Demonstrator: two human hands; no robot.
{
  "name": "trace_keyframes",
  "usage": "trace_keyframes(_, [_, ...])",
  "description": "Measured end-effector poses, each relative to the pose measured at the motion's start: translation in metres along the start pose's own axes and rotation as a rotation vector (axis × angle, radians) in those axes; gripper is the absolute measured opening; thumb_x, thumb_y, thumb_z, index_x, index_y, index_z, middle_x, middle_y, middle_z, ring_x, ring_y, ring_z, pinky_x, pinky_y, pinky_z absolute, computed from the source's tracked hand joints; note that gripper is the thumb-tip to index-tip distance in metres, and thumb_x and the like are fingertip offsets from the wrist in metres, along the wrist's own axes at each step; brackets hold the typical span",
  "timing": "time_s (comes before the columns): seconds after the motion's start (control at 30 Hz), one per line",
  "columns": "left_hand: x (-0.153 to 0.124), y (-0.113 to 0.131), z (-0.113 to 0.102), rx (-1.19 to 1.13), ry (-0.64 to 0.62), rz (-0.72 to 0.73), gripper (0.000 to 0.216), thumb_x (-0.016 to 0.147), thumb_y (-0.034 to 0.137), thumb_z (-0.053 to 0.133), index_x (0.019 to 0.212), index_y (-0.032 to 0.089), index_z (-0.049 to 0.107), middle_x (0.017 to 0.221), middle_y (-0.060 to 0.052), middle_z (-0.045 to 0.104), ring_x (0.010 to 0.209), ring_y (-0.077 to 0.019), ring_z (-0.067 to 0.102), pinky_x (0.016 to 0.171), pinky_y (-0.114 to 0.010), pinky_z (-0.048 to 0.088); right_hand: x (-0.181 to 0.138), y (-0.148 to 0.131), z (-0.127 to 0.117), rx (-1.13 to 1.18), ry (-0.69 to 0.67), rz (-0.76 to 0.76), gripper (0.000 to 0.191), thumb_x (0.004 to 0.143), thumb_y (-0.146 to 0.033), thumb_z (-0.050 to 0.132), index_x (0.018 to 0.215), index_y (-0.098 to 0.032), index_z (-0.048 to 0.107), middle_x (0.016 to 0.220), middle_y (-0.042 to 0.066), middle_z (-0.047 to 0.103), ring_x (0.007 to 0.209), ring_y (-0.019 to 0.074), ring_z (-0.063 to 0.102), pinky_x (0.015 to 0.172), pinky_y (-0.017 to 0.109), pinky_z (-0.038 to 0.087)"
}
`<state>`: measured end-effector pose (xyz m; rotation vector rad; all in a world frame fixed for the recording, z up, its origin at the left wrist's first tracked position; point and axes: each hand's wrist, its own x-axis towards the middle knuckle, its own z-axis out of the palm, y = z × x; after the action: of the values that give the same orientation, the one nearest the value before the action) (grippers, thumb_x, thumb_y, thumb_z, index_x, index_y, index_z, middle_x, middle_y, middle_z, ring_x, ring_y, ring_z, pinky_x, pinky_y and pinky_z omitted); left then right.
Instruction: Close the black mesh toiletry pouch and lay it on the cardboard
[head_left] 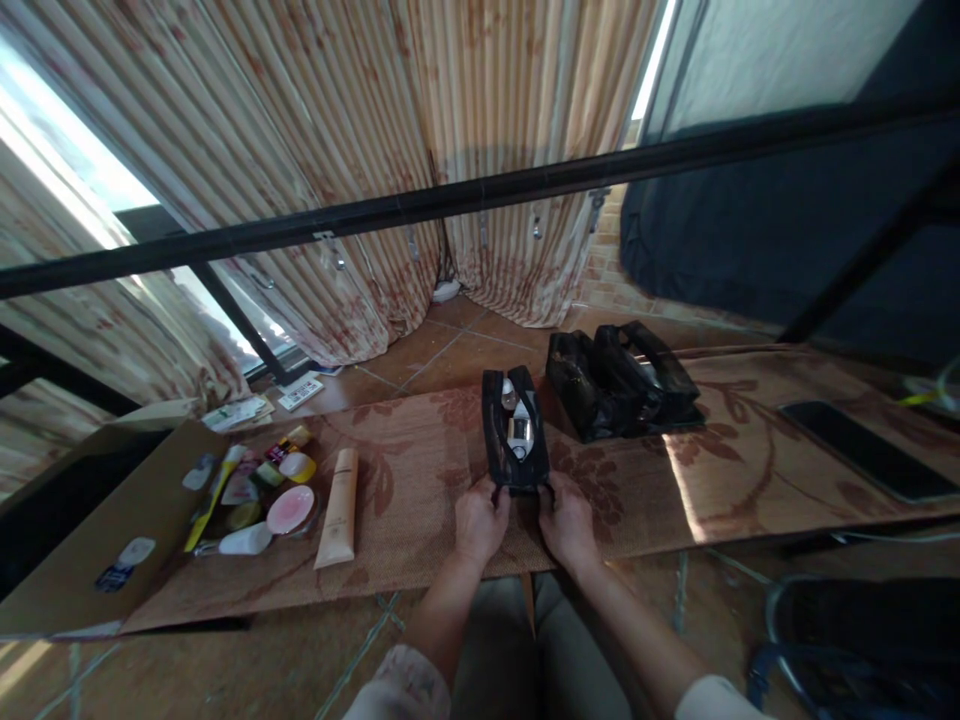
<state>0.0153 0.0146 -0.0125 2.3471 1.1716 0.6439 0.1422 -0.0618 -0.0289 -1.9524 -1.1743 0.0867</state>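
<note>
A small black zip pouch (494,440) stands on the patterned cloth in front of me, its top gaping. White and silvery small containers (520,432) show inside it. My left hand (480,518) grips the near left corner of the pouch, fingers pinched on its edge. On the near right corner, my right hand (568,520) pinches the pouch the same way. Just beyond and to the right sit black pouches (622,380) close together. Left of my hands lies a beige squeeze tube (340,505), touched by neither hand.
Several cosmetics, including a pink round jar (291,510) and a white-capped bottle (247,539), lie at the left beside a cardboard box (97,530). A dark phone (874,450) rests at the right. A black metal rail (450,200) crosses behind the cloth-covered surface (420,530).
</note>
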Motion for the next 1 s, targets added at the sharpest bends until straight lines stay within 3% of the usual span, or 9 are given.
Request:
trace_keyframes(0.27, [-0.003, 0.001, -0.004, -0.033, 0.009, 0.005, 0.02, 0.087, 0.024, 0.046, 0.088, 0.018, 0.065, 0.067, -0.003, 0.064, 0.063, -0.0139, 0.061, 0.056, -0.022, 0.038, -0.001, 0.003, 0.003, 0.018, 0.016, -0.024, 0.023, 0.084, -0.016, 0.039, 0.095, -0.017, 0.059, 0.092, 0.009, 0.063, 0.088, 0.0218, 0.059, 0.081, 0.035, 0.047])
trace_keyframes(0.53, [-0.014, 0.005, -0.008, -0.061, 0.01, 0.049, 0.021, 0.086, 0.022, 0.044, 0.089, 0.019, 0.065, 0.08, -0.004, 0.068, 0.072, -0.0148, 0.064, 0.064, -0.022, 0.043, -0.001, 0.001, 0.003, 0.038, -0.004, -0.024, 0.025, 0.085, -0.017, 0.038, 0.099, -0.017, 0.059, 0.095, 0.01, 0.063, 0.09, 0.0224, 0.059, 0.082, 0.036, 0.047])
trace_keyframes(0.63, [-0.028, 0.013, -0.009, -0.062, 0.014, 0.042, 0.021, 0.085, 0.021, 0.045, 0.092, 0.02, 0.064, 0.083, -0.004, 0.069, 0.076, -0.0159, 0.065, 0.066, -0.023, 0.044, 0.001, 0.0, -0.001, 0.083, -0.056, -0.057, 0.029, 0.084, -0.016, 0.038, 0.103, -0.018, 0.059, 0.098, 0.01, 0.063, 0.094, 0.0224, 0.059, 0.084, 0.035, 0.047])
trace_keyframes(0.83, [-0.062, 0.04, 0.004, 0.036, 0.003, -0.076, 0.021, 0.088, 0.024, 0.042, 0.084, 0.021, 0.063, 0.075, -0.007, 0.068, 0.072, -0.0184, 0.065, 0.063, -0.026, 0.042, 0.005, -0.002, -0.015, 0.269, -0.313, -0.148, 0.037, 0.079, -0.014, 0.04, 0.107, -0.019, 0.064, 0.103, 0.007, 0.067, 0.096, 0.0209, 0.061, 0.084, 0.033, 0.048])
trace_keyframes(0.9, [-0.065, 0.05, 0.009, 0.071, -0.048, -0.086, 0.022, 0.088, 0.023, 0.041, 0.083, 0.021, 0.062, 0.077, -0.008, 0.069, 0.075, -0.0195, 0.065, 0.066, -0.027, 0.042, 0.006, -0.003, -0.017, 0.337, -0.328, -0.115, 0.037, 0.078, -0.016, 0.043, 0.11, -0.02, 0.064, 0.105, 0.006, 0.068, 0.096, 0.0206, 0.062, 0.084, 0.032, 0.048])
trace_keyframes(1.0, [-0.059, 0.061, 0.007, 0.07, -0.136, -0.076, 0.024, 0.089, 0.021, 0.037, 0.089, 0.021, 0.061, 0.084, -0.007, 0.07, 0.08, -0.0197, 0.065, 0.069, -0.027, 0.043, 0.005, -0.003, -0.015, 0.392, -0.246, 0.008, 0.038, 0.081, -0.022, 0.045, 0.115, -0.02, 0.062, 0.106, 0.006, 0.069, 0.094, 0.0202, 0.064, 0.084, 0.031, 0.049])
